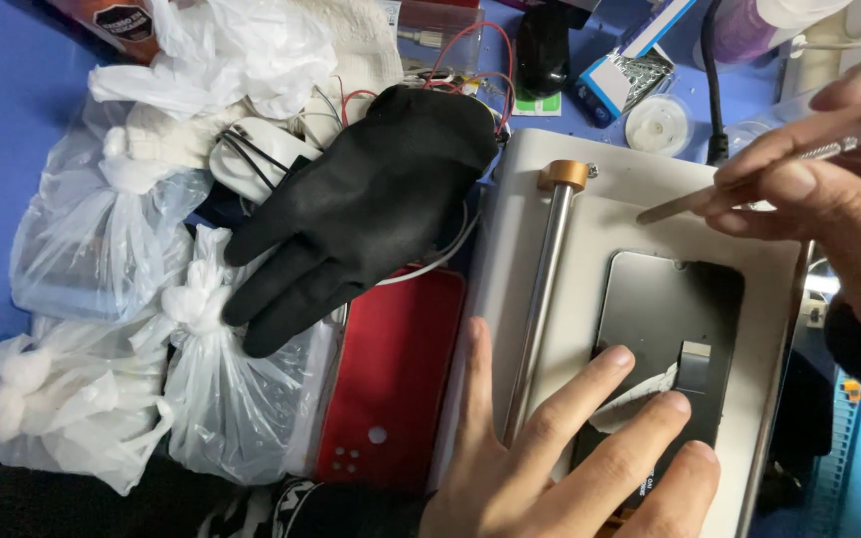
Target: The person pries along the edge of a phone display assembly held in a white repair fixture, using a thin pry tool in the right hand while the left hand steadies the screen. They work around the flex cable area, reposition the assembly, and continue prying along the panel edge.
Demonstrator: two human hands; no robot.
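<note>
Left hand (560, 448) lies flat, fingers spread on the dark phone panel (665, 339). Right hand (829, 189) pinches metal tweezers (749, 179) above the grey plate (630, 209).

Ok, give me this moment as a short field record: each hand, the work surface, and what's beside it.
left hand: fingertips pressed on a dark flat panel
right hand: holds a thin metal tool, tip over the plate
work surface: pale plate with a metal rod along its left edge
left of plate: red slab, black glove, knotted clear plastic bags
</note>
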